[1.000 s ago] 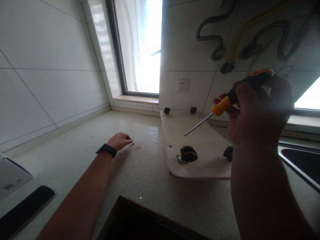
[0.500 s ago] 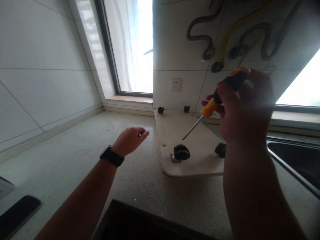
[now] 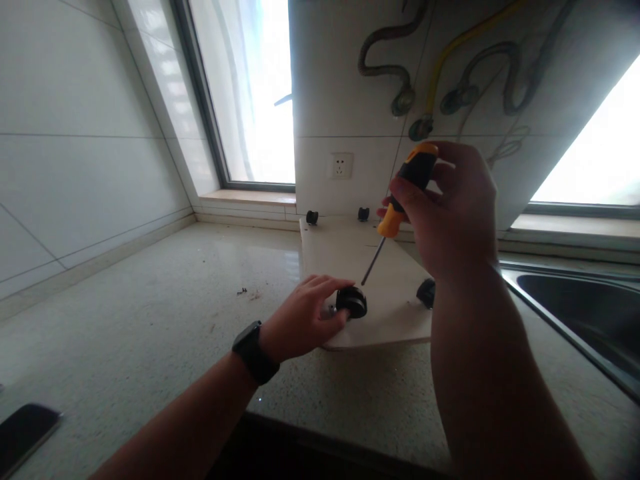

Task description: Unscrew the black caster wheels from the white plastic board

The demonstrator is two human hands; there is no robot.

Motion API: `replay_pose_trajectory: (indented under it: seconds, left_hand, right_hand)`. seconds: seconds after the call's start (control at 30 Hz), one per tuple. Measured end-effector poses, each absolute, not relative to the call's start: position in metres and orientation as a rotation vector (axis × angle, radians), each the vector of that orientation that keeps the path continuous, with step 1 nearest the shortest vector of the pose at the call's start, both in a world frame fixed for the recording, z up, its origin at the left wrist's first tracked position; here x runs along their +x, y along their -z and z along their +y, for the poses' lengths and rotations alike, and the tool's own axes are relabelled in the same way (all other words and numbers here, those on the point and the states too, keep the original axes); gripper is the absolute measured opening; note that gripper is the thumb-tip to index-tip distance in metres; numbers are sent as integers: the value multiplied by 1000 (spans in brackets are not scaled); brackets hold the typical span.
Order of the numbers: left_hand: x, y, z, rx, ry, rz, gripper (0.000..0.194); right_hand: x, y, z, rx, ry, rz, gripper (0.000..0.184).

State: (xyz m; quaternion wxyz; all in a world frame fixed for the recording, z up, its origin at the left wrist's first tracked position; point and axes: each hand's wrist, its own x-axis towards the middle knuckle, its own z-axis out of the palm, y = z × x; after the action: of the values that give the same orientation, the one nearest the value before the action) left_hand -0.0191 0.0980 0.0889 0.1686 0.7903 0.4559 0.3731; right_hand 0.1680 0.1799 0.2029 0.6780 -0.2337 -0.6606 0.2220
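Left of the hands, small dark pieces (image 3: 242, 291), probably screws, are seen unused on the surface (image 3: 165, 347). On the white board (image 3: 390, 317), the near caster (image 3: 351, 302) is grasped by the left hand (image 3: 300, 317); three other casters (image 3: 312, 217) are already set. The screwdriver (image 3: 417, 170) is gripped by the right hand (image 3: 445, 207), its tip near the grasped caster, whose fastening cannot be judged.

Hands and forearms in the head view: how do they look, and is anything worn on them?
The left hand and right hand wear no gloves, and no sleeves show. The left wrist carries a dark watch on a wide black band; nothing shows on the right wrist.
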Motion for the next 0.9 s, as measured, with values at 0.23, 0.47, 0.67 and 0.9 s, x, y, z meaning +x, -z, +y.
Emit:
replay_pose_trajectory:
  seconds: [0.23, 0.47, 0.67, 0.9]
  left_hand:
    - [-12, -95, 90, 2271, -966, 1272, 46]
    - [-15, -100, 93, 2295, -1059, 1270, 17]
    - [-28, -108, 95, 2202, -1100, 1305, 29]
    - [-43, -113, 100, 2094, -1027, 1278, 37]
  right_hand:
    - [168, -202, 181, -538, -491, -1492, 43]
    - [169, -206, 174, -541, -485, -1480, 42]
    - [165, -200, 181, -544, -521, -1515, 47]
    - [158, -194, 179, -525, -517, -1610, 44]
